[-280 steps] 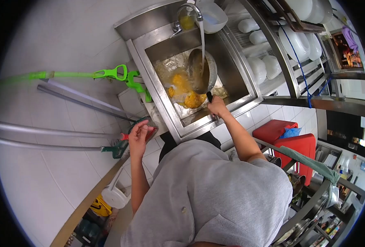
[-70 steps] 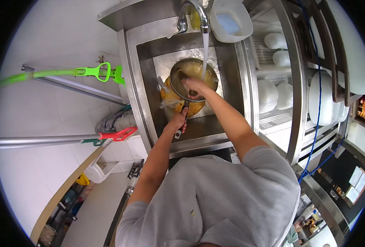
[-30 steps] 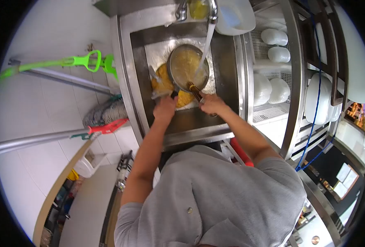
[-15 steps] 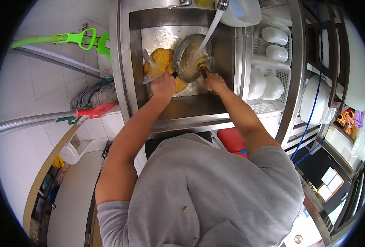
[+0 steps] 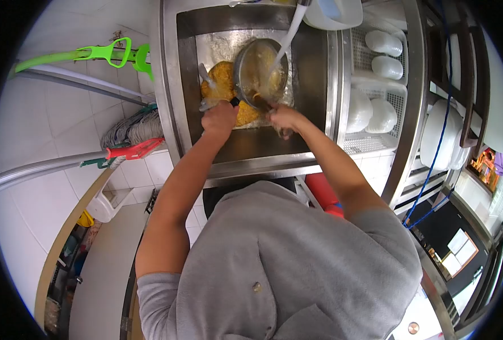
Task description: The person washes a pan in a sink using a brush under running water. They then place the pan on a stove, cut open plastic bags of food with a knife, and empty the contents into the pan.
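In the metal sink, a round metal pan is tilted under the running stream from the tap. My left hand is closed around the pan's black handle. My right hand grips a brown-handled tool, whose far end reaches into the pan and is blurred by splashing water. Beside and partly under the pan lies a yellow-orange lumpy mass. A pale, translucent piece rests at its left edge.
White baskets with several white bowls stand right of the sink. A white tub sits at the back right corner. Mop handles, a mop head and a green handle are on the left.
The pan has turned, opening more upward, and shifted slightly left. My right hand has moved left and down with the brown-handled tool. My left hand keeps hold of the pan's handle.
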Demonstrator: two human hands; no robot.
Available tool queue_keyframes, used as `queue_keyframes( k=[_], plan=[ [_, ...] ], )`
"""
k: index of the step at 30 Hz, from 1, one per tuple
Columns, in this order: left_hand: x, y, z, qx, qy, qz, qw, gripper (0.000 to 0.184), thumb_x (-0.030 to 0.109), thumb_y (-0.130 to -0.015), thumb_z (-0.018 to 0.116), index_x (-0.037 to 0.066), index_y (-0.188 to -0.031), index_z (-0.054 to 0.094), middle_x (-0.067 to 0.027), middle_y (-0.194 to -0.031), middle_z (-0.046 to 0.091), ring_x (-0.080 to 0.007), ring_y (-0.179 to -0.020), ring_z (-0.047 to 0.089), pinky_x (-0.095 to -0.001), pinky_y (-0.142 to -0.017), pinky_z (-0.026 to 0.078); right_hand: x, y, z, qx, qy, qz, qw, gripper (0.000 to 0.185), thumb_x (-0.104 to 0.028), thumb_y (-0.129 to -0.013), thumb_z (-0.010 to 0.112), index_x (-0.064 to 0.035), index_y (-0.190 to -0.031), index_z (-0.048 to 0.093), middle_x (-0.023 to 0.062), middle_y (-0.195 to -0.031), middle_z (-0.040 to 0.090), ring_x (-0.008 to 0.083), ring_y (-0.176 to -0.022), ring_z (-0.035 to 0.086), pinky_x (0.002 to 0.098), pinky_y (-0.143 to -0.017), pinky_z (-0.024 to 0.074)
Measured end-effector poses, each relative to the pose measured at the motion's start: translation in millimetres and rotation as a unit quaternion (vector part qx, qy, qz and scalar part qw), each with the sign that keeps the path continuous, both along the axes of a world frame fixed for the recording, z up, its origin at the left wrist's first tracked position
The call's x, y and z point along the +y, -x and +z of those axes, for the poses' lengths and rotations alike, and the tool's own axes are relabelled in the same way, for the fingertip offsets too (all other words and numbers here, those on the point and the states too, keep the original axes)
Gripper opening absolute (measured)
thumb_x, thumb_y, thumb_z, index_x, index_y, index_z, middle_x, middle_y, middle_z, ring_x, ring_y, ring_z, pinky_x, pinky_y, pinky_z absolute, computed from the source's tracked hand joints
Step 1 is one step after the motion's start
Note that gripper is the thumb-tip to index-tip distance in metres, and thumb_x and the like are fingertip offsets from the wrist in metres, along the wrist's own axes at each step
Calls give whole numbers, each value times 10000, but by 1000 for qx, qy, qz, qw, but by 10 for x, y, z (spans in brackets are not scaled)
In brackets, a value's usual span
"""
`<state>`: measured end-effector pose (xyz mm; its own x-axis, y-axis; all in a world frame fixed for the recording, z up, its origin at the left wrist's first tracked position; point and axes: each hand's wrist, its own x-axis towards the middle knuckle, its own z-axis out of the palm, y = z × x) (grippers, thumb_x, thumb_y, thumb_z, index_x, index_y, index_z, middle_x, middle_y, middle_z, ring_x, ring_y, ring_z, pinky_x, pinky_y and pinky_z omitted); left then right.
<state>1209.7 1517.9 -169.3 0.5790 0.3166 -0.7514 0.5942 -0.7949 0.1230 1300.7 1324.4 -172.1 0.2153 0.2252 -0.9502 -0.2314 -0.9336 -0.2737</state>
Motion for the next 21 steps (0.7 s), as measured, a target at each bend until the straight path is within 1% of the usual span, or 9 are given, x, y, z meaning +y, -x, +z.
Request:
queue_keyframes(
  k=[2, 6, 9, 12, 14, 15, 17, 18, 21],
  plan=[
    [-65, 69, -51, 0, -7, -1, 1000, 492, 505, -963, 488, 50, -1070, 640, -173, -1021, 703, -332, -970, 689, -459, -802, 555, -112, -137, -539, -102, 15, 3, 995, 775, -298, -855, 617, -96, -1517, 270, 217, -876, 658, 259, -544, 651, 403, -422, 525],
    [-50, 74, -59, -33, -28, -6, 999, 500, 511, -953, 503, 38, -1007, 657, -170, -1001, 709, -329, -953, 695, -449, -798, 561, 101, -98, 314, 64, -49, -33, 996, 726, -264, -845, 649, -90, -1483, 348, 209, -932, 667, 272, -567, 647, 388, -440, 526],
    [-97, 67, 41, -38, -8, -8, 999, 488, 501, -950, 513, 37, -1024, 644, -166, -996, 711, -328, -934, 699, -430, -787, 567, -77, -242, -410, -4, 1, 0, 1000, 709, -256, -829, 675, -99, -1461, 398, 167, -922, 659, 276, -568, 628, 400, -449, 531],
    [-68, 85, -17, -45, -25, -21, 998, 496, 505, -951, 507, 37, -1053, 634, -178, -1000, 708, -328, -940, 697, -431, -788, 567, -63, -259, -555, 9, -4, -51, 999, 678, -287, -823, 680, -105, -1431, 440, 184, -966, 655, 275, -620, 647, 428, -487, 556],
    [-64, 113, -24, -17, -18, -8, 1000, 511, 512, -955, 494, 33, -1069, 631, -177, -1021, 706, -333, -963, 692, -437, -809, 560, 117, -45, 49, -18, -7, 5, 1000, 581, -288, -824, 674, -88, -1341, 502, 206, -980, 644, 291, -614, 653, 453, -489, 572],
    [-56, 177, -13, -11, -17, -11, 1000, 511, 512, -955, 494, 33, -1069, 631, -177, -1021, 706, -333, -963, 692, -437, -809, 560, 84, 1, 8, -11, -6, 2, 1000, 581, -288, -824, 674, -88, -1341, 502, 206, -980, 644, 291, -614, 653, 453, -489, 572],
    [-30, 108, 7, 9, 0, 9, 1000, 539, 522, -959, 479, 24, -1099, 629, -175, -1045, 703, -348, -989, 682, -444, -836, 550, -47, -251, -282, 12, 24, 3, 1000, 596, -273, -829, 666, -84, -1363, 479, 213, -943, 634, 308, -610, 664, 447, -456, 569],
    [-52, 86, 11, 4, -1, 7, 1000, 539, 522, -959, 479, 24, -1099, 629, -175, -1045, 703, -348, -989, 682, -444, -836, 550, -221, -499, -1029, 31, 25, 48, 998, 717, -285, -841, 656, -117, -1473, 361, 231, -976, 644, 341, -612, 680, 451, -441, 564],
    [-50, 91, 9, 15, 7, 38, 999, 526, 508, -950, 500, 23, -1104, 635, -190, -1098, 677, -343, -1045, 664, -456, -849, 545, 95, -920, -624, -192, -19, 130, 973, 819, -404, -846, 631, -168, -1517, 225, 212, -1220, 628, 392, -1056, 645, 474, -886, 540]
  ],
)
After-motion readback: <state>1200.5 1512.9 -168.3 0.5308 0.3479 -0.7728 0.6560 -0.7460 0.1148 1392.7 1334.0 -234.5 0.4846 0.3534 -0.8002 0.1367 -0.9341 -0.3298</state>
